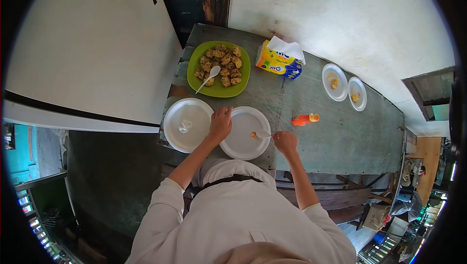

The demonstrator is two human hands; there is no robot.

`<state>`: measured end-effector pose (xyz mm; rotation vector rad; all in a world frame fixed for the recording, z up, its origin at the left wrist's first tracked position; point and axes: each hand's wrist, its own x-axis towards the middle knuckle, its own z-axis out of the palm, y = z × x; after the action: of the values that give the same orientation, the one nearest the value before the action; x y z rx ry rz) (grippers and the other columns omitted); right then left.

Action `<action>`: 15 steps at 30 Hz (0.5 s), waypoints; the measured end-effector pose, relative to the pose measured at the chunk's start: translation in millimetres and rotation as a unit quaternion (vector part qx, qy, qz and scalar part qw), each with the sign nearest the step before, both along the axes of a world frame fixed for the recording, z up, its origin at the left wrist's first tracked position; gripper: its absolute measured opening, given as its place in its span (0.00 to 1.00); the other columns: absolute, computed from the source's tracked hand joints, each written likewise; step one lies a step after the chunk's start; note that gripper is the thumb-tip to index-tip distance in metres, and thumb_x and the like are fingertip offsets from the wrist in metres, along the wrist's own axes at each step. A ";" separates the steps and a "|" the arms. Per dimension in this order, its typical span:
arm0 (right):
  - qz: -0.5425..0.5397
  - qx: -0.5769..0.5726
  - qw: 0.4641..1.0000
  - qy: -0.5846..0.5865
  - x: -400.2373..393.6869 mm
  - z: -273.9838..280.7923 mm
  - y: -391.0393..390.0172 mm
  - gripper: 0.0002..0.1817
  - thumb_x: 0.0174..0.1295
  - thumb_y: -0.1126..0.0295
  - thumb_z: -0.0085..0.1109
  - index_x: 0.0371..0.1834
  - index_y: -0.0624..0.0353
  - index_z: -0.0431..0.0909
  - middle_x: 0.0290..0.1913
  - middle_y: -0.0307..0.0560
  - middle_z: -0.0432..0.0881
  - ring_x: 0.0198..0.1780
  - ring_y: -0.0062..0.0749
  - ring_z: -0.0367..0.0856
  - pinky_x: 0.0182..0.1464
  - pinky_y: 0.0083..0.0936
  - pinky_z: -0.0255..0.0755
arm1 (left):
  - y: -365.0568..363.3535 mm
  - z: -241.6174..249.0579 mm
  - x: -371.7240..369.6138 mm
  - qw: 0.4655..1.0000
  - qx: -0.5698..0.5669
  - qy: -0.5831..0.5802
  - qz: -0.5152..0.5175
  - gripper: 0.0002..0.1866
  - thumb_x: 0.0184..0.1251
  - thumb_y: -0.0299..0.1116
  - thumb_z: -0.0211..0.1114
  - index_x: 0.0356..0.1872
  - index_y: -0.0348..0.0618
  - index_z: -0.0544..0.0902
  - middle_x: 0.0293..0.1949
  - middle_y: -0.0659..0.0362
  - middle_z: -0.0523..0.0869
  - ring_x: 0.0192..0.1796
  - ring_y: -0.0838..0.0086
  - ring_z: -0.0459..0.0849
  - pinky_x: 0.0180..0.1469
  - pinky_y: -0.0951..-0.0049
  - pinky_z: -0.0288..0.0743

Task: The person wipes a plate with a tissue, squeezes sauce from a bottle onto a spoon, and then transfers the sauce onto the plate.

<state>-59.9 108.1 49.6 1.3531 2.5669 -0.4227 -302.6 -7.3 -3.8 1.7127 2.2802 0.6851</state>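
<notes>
My right hand (285,142) pinches the handle of a white plastic spoon (263,133). The spoon's bowl is over a white disposable plate (243,148), beside a small orange-brown bit of food (253,135). At that plate's left rim, my left hand (221,124) is closed with its fingers bent at the edge; the thumb is hidden. A second white plate (176,140) lies to its left, with a crumpled clear piece (185,127) on it. Farther back, a green plate (195,50) holds fried, battered pieces (226,59) and another white spoon (212,74).
A yellow and blue tissue pack (279,62) stands near the wall. Right of the plates lies a red sauce bottle (305,119). Two white bowls (328,91) (357,106) with food bits sit farther right on the grey-green table (340,142). A white panel (92,50) rises at left.
</notes>
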 end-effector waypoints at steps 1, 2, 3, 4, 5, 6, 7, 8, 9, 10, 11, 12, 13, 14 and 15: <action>0.003 0.002 1.000 0.003 -0.5 0.2 0.0 0.13 0.57 0.56 0.54 0.26 0.50 0.83 0.25 0.49 0.81 0.29 0.46 0.80 0.30 0.40 0.72 | -1.2 -0.3 -0.3 1.000 0.004 -0.001 -0.007 0.26 0.54 0.32 0.60 0.56 0.39 0.68 0.47 0.54 0.71 0.51 0.62 0.70 0.51 0.59 0.64; 0.006 0.003 1.000 0.005 -1.3 0.6 -0.2 0.14 0.56 0.55 0.54 0.24 0.51 0.83 0.25 0.50 0.81 0.29 0.46 0.80 0.30 0.40 0.72 | -2.3 -0.6 -0.2 1.000 0.002 0.009 -0.011 0.26 0.54 0.32 0.61 0.56 0.40 0.69 0.47 0.54 0.71 0.51 0.63 0.70 0.52 0.58 0.63; 0.008 0.005 1.000 0.008 -2.3 0.9 -0.5 0.15 0.56 0.55 0.54 0.23 0.52 0.82 0.24 0.50 0.81 0.29 0.46 0.80 0.30 0.40 0.72 | -3.2 -0.2 -0.2 1.000 -0.001 0.019 -0.015 0.26 0.54 0.32 0.61 0.56 0.40 0.69 0.46 0.54 0.71 0.51 0.63 0.70 0.54 0.57 0.62; 0.009 0.005 1.000 0.008 -2.9 0.3 -0.4 0.15 0.56 0.56 0.54 0.23 0.52 0.82 0.24 0.50 0.81 0.29 0.46 0.80 0.30 0.40 0.72 | -3.9 0.3 -0.1 0.999 -0.002 0.030 -0.019 0.26 0.53 0.32 0.61 0.55 0.40 0.69 0.46 0.55 0.71 0.52 0.64 0.70 0.55 0.56 0.61; 0.010 0.006 1.000 0.008 -3.0 -0.7 -0.4 0.15 0.56 0.56 0.54 0.22 0.52 0.82 0.24 0.50 0.81 0.29 0.46 0.80 0.30 0.40 0.72 | -4.7 0.8 0.9 0.999 -0.008 0.046 -0.013 0.25 0.53 0.33 0.61 0.55 0.41 0.70 0.46 0.56 0.71 0.52 0.65 0.70 0.56 0.54 0.60; 0.010 0.006 1.000 0.008 -2.8 -1.7 -0.6 0.15 0.56 0.56 0.54 0.22 0.53 0.82 0.24 0.50 0.81 0.29 0.46 0.80 0.30 0.40 0.72 | -5.7 1.3 2.3 0.998 -0.014 0.062 -0.006 0.25 0.53 0.33 0.61 0.55 0.41 0.70 0.46 0.56 0.71 0.52 0.66 0.70 0.57 0.53 0.59; 0.011 0.008 1.000 0.007 -2.3 -2.6 -0.6 0.15 0.56 0.56 0.54 0.22 0.53 0.82 0.24 0.50 0.81 0.29 0.46 0.80 0.30 0.40 0.72 | -6.2 2.0 2.9 0.997 -0.019 0.079 0.000 0.25 0.53 0.33 0.61 0.54 0.42 0.71 0.46 0.57 0.71 0.52 0.67 0.70 0.58 0.51 0.57; 0.012 0.009 1.000 0.006 -1.6 -3.6 -0.3 0.15 0.56 0.56 0.54 0.22 0.53 0.82 0.24 0.50 0.81 0.29 0.46 0.80 0.30 0.39 0.72 | -6.8 2.8 2.8 0.996 -0.022 0.081 0.005 0.25 0.53 0.33 0.61 0.54 0.42 0.71 0.46 0.58 0.72 0.52 0.67 0.70 0.58 0.49 0.56; 0.013 0.011 1.000 0.005 -0.6 -4.7 0.0 0.15 0.56 0.56 0.54 0.22 0.53 0.82 0.25 0.49 0.81 0.29 0.45 0.80 0.30 0.39 0.72 | -7.7 2.2 2.9 0.996 -0.025 0.083 0.009 0.25 0.52 0.33 0.62 0.54 0.43 0.71 0.46 0.59 0.72 0.52 0.68 0.70 0.58 0.46 0.55; 0.013 0.015 1.000 -0.002 0.7 -6.2 0.8 0.14 0.56 0.57 0.54 0.23 0.52 0.82 0.24 0.49 0.81 0.29 0.46 0.80 0.29 0.40 0.72 | -8.4 1.6 3.2 0.996 -0.029 0.085 0.014 0.25 0.52 0.33 0.62 0.54 0.43 0.71 0.46 0.59 0.72 0.52 0.69 0.70 0.59 0.44 0.53; 0.012 0.019 1.000 -0.009 2.0 -7.8 1.9 0.13 0.56 0.57 0.54 0.24 0.52 0.83 0.24 0.49 0.81 0.29 0.46 0.80 0.29 0.40 0.71 | -9.2 0.8 2.9 0.995 -0.038 0.093 0.014 0.24 0.52 0.33 0.62 0.53 0.43 0.72 0.44 0.60 0.73 0.52 0.69 0.70 0.59 0.43 0.52; 0.012 0.022 1.000 -0.016 1.9 -6.9 2.4 0.13 0.56 0.57 0.54 0.25 0.51 0.83 0.24 0.49 0.81 0.29 0.47 0.79 0.29 0.41 0.71 | -10.5 -1.8 1.8 0.994 -0.046 0.101 0.015 0.24 0.52 0.33 0.61 0.53 0.44 0.72 0.43 0.61 0.74 0.51 0.70 0.70 0.59 0.42 0.51; 0.008 0.029 0.999 -0.015 2.4 -5.9 2.5 0.13 0.56 0.57 0.54 0.24 0.51 0.82 0.24 0.49 0.81 0.29 0.47 0.79 0.29 0.41 0.71 | -11.2 -4.4 1.4 0.992 -0.055 0.110 0.015 0.23 0.51 0.32 0.61 0.52 0.44 0.73 0.42 0.61 0.74 0.51 0.70 0.71 0.59 0.42 0.50; 0.005 0.037 0.999 -0.013 2.7 -4.5 3.5 0.13 0.56 0.57 0.55 0.24 0.52 0.82 0.24 0.48 0.81 0.29 0.46 0.79 0.29 0.41 0.71 | -11.1 -7.0 1.5 0.993 -0.048 0.111 0.016 0.22 0.51 0.31 0.61 0.51 0.44 0.73 0.41 0.61 0.75 0.51 0.70 0.71 0.59 0.42 0.50; 0.002 0.044 0.999 -0.012 2.2 -0.1 3.8 0.13 0.55 0.57 0.55 0.23 0.52 0.82 0.24 0.48 0.81 0.29 0.46 0.79 0.29 0.41 0.71 | -10.5 -9.9 2.0 0.993 -0.041 0.112 0.018 0.21 0.52 0.31 0.60 0.50 0.44 0.74 0.40 0.62 0.75 0.51 0.70 0.71 0.59 0.41 0.50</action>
<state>-57.7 111.9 49.5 1.3721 2.5978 -0.2937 -300.6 -17.8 -13.7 1.7943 2.4538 0.4157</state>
